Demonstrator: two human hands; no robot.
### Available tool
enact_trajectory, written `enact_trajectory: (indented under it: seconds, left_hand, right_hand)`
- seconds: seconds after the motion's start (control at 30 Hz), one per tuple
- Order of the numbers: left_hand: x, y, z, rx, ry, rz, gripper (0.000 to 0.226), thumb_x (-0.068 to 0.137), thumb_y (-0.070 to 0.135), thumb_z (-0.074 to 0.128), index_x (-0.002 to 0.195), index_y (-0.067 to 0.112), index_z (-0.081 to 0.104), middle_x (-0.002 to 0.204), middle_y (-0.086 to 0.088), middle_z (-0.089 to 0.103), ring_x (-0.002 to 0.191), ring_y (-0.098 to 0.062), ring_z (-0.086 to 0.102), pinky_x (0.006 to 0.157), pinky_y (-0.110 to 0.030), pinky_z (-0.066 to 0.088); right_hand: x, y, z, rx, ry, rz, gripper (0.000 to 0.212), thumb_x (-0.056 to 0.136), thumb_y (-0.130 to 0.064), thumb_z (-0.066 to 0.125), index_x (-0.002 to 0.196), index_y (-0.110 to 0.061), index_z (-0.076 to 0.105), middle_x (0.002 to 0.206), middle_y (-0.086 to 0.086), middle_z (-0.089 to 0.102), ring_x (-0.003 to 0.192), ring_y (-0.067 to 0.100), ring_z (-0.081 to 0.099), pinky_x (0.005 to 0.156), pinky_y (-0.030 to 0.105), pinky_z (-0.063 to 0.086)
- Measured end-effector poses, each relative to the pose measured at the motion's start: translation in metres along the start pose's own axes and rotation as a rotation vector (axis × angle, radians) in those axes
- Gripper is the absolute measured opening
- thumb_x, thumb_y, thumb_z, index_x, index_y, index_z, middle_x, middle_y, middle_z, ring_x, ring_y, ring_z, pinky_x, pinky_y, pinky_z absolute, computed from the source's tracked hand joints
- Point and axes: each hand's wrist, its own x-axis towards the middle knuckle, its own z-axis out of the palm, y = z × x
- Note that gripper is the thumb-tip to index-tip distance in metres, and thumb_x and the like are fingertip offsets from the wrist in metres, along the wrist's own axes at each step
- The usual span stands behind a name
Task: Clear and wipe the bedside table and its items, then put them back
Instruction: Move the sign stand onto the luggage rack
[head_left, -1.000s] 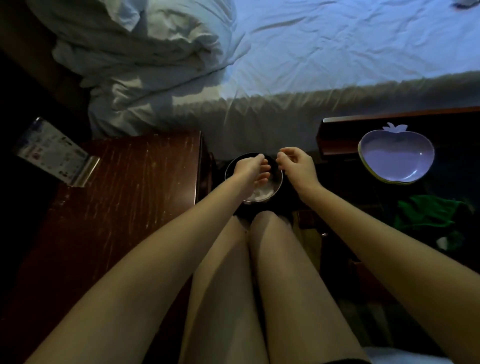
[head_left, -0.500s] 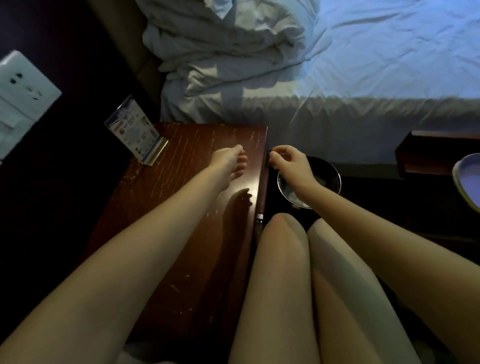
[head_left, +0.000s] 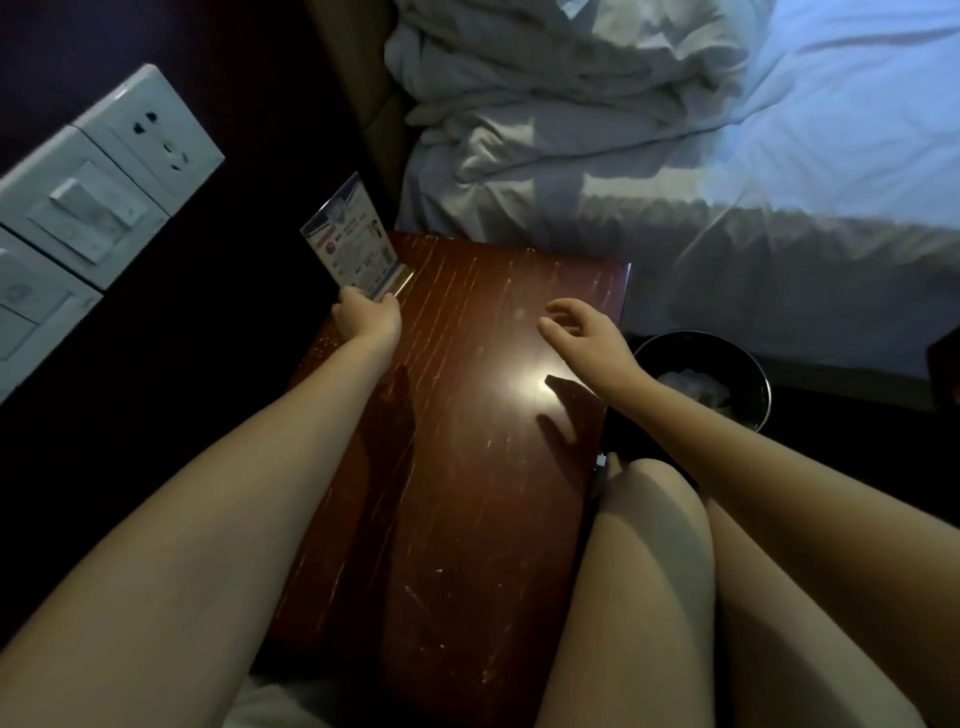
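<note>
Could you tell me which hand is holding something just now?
The left hand, gripping the display card's lower edge; the right hand hangs open above the bedside table, holding nothing.

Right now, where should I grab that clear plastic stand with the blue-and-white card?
The clear plastic card stand stands at the far-left corner of the reddish wooden bedside table, wall behind, so probably pinch its near bottom edge from the front, where the left hand holds it.

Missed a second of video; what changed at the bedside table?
The left hand moved from the bin across the bedside table and now grips the card stand at its far corner. The right hand moved over the table, open. Bin and stand stayed put.
</note>
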Motion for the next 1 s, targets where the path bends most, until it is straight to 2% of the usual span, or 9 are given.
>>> enact_trajectory:
  seconds: [0.1, 0.23, 0.33, 0.5, 0.63, 0.73, 0.83, 0.93, 1.0]
  left_hand:
    - [0.011, -0.003, -0.001, -0.061, 0.106, -0.042, 0.046, 0.095, 0.019, 0.053, 0.136, 0.008, 0.034, 0.142, -0.013, 0.033, 0.126, -0.029, 0.042, 0.096, -0.034, 0.042]
    - [0.041, 0.0, -0.01, -0.173, 0.209, -0.033, 0.052, 0.095, 0.018, 0.053, 0.141, 0.013, 0.031, 0.145, -0.009, 0.036, 0.13, -0.028, 0.04, 0.104, -0.039, 0.04]
    - [0.056, 0.009, -0.011, -0.192, 0.186, 0.015, 0.041, 0.094, 0.015, 0.052, 0.134, 0.012, 0.042, 0.134, -0.009, 0.049, 0.124, -0.024, 0.048, 0.101, -0.039, 0.044]
    - [0.057, 0.012, 0.0, -0.068, 0.177, 0.079, 0.031, 0.097, 0.025, 0.051, 0.122, 0.008, 0.057, 0.123, -0.009, 0.06, 0.114, -0.023, 0.057, 0.097, -0.035, 0.047]
    - [0.053, 0.006, 0.006, -0.054, 0.155, 0.157, 0.03, 0.097, 0.026, 0.051, 0.119, 0.008, 0.06, 0.12, -0.01, 0.062, 0.112, -0.023, 0.059, 0.094, -0.035, 0.049]
    - [0.046, 0.005, 0.003, -0.038, 0.154, 0.2, 0.028, 0.097, 0.025, 0.051, 0.117, 0.007, 0.061, 0.119, -0.01, 0.062, 0.111, -0.023, 0.059, 0.092, -0.034, 0.05]
    - [0.036, 0.005, -0.005, -0.007, 0.159, 0.237, 0.028, 0.097, 0.027, 0.051, 0.114, 0.008, 0.061, 0.116, -0.01, 0.063, 0.107, -0.023, 0.061, 0.083, -0.03, 0.049]
    - [0.024, 0.006, -0.015, 0.026, 0.144, 0.272, 0.029, 0.097, 0.028, 0.051, 0.115, 0.009, 0.061, 0.116, -0.009, 0.064, 0.106, -0.022, 0.062, 0.081, -0.028, 0.048]
    - [0.019, 0.008, -0.021, 0.042, 0.127, 0.305, 0.028, 0.096, 0.029, 0.052, 0.113, 0.008, 0.062, 0.114, -0.009, 0.065, 0.105, -0.022, 0.062, 0.078, -0.026, 0.047]
  right_hand:
    - [0.005, 0.003, 0.006, -0.013, -0.012, 0.008, 0.038, 0.095, -0.03, 0.052, 0.128, -0.013, 0.052, 0.107, -0.006, 0.055, 0.1, 0.008, 0.053, 0.081, 0.019, 0.038]
    - [0.008, 0.005, 0.009, -0.005, -0.02, 0.021, 0.039, 0.095, -0.029, 0.052, 0.13, -0.012, 0.05, 0.111, -0.002, 0.057, 0.099, 0.009, 0.053, 0.081, 0.02, 0.04]
    - [0.012, 0.006, 0.008, -0.004, -0.025, 0.036, 0.04, 0.095, -0.029, 0.051, 0.131, -0.012, 0.049, 0.113, -0.002, 0.055, 0.1, 0.008, 0.051, 0.077, 0.017, 0.04]
    - [0.015, 0.011, 0.005, -0.012, -0.017, 0.059, 0.038, 0.096, -0.025, 0.05, 0.132, -0.011, 0.048, 0.11, -0.002, 0.052, 0.097, 0.008, 0.05, 0.054, 0.003, 0.042]
    - [0.012, 0.013, 0.006, 0.018, -0.026, 0.077, 0.038, 0.096, -0.023, 0.049, 0.132, -0.009, 0.047, 0.111, 0.001, 0.053, 0.097, 0.012, 0.053, 0.058, 0.006, 0.045]
    - [0.006, 0.013, 0.005, -0.013, -0.023, 0.064, 0.037, 0.097, -0.022, 0.048, 0.132, -0.009, 0.047, 0.109, -0.001, 0.051, 0.089, 0.008, 0.05, 0.054, -0.001, 0.04]
    - [0.0, 0.01, 0.003, 0.007, -0.001, 0.084, 0.037, 0.096, -0.021, 0.049, 0.132, -0.011, 0.047, 0.115, 0.002, 0.054, 0.081, 0.005, 0.053, 0.061, 0.009, 0.05]
    - [-0.006, 0.008, 0.001, -0.015, 0.003, 0.087, 0.036, 0.096, -0.017, 0.048, 0.132, -0.011, 0.047, 0.112, 0.001, 0.052, 0.079, 0.001, 0.051, 0.056, 0.003, 0.042]
    - [-0.009, 0.004, 0.0, -0.04, 0.004, 0.064, 0.037, 0.096, -0.018, 0.048, 0.132, -0.012, 0.048, 0.114, 0.001, 0.054, 0.091, 0.006, 0.051, 0.071, 0.009, 0.04]
